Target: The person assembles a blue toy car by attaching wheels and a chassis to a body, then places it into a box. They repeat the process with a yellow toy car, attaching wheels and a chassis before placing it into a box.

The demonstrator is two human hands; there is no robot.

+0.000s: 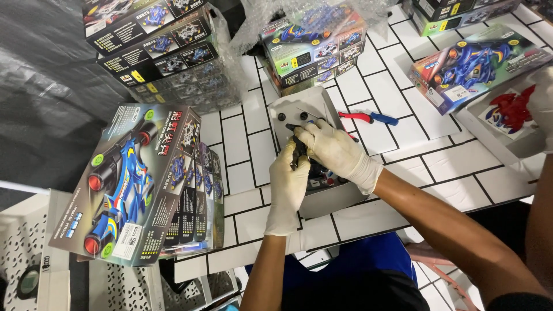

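Left to right: model car box (141,184) near left, then left hand (286,187) and right hand (337,152) — fingers pinching a small black chassis part (300,151) over the grey tray (331,201), table centre. Risk: loose wheels (292,116) get knocked off — tray's crowded.

Black chassis (300,151) was small, dark, plastic, held above the grey tray (331,201) at scene centre, largely hidden by gloves. Tray was shallow, open, rectangular, angled on the tiled table; two black wheels (292,116) lay at its far end.
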